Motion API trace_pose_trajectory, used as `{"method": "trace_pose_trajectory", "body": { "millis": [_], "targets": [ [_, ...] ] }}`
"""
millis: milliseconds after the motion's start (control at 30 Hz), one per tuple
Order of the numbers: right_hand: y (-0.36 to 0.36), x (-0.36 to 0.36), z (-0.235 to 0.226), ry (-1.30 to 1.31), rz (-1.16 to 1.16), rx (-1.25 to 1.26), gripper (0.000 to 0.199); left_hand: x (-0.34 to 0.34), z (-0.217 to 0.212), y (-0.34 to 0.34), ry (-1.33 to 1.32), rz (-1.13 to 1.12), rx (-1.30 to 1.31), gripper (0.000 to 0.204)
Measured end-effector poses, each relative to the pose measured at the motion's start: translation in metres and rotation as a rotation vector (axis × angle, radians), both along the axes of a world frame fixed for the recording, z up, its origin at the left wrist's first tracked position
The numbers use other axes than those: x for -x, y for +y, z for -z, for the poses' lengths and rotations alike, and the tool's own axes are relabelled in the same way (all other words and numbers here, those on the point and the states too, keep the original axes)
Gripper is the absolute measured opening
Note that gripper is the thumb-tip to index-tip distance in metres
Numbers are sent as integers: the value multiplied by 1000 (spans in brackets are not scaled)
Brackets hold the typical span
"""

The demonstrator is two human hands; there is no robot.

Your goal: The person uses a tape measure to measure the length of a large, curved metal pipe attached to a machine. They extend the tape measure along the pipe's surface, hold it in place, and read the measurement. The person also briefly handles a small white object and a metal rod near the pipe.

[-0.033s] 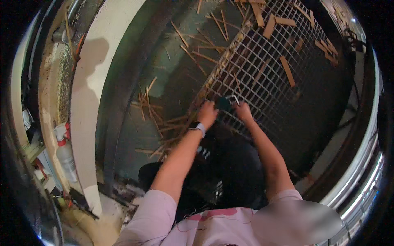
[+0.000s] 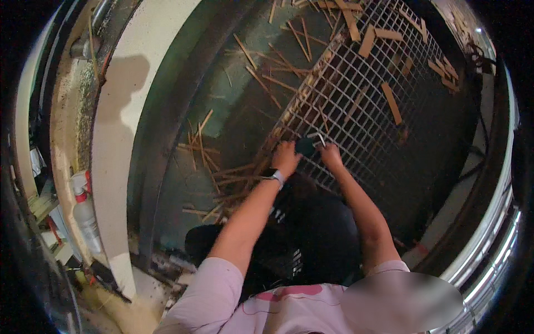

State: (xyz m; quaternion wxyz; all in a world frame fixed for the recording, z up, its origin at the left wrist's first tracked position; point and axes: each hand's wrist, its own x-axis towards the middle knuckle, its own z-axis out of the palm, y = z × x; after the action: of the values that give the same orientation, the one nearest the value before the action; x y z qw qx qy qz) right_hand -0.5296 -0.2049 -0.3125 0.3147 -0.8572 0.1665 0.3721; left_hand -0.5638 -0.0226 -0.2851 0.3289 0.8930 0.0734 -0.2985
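Observation:
My left hand (image 2: 286, 158), with a watch (image 2: 273, 176) on its wrist, is closed at the edge of a metal grate. Its fingers grip a small dark green object (image 2: 305, 146) whose kind I cannot make out. Just to the right, my right hand (image 2: 331, 156) is closed round the lower end of a bent silvery rod (image 2: 322, 138), shaped like a hex key. The rod's upper part reaches left to the green object; whether they touch is unclear. Both hands are above the near end of the grate (image 2: 356, 106).
Thin wooden strips (image 2: 261, 83) lie scattered on the greenish floor left of the grate. Flat wood pieces (image 2: 391, 103) rest on its mesh. A spray bottle (image 2: 85, 214) stands by the curved pale panel (image 2: 114, 161) at far left. Metal pipes (image 2: 478, 273) run along the right.
My left hand has shifted slightly right and down with the green object. The right hand stays almost in place on the rod. The whole view has tilted a little.

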Motion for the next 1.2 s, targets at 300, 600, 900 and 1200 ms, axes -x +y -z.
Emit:
{"method": "trace_pose_trajectory", "body": {
  "millis": [300, 600, 900, 1200],
  "targets": [
    [31, -21, 50, -90, -35, -184, 28, 3, 57, -20, -173, -211, 70, 46],
    [156, -58, -133, -313, -740, -639, 34, 10, -87, 91, -620, -474, 293, 51],
    [207, -63, -315, -451, -899, -930, 25, 35, -264, 154, -764, -337, 426, 58],
    [191, -84, -474, -1019, -909, -1183, 16, 56, -427, 168, -408, -476, 738, 30]
  ]
}}
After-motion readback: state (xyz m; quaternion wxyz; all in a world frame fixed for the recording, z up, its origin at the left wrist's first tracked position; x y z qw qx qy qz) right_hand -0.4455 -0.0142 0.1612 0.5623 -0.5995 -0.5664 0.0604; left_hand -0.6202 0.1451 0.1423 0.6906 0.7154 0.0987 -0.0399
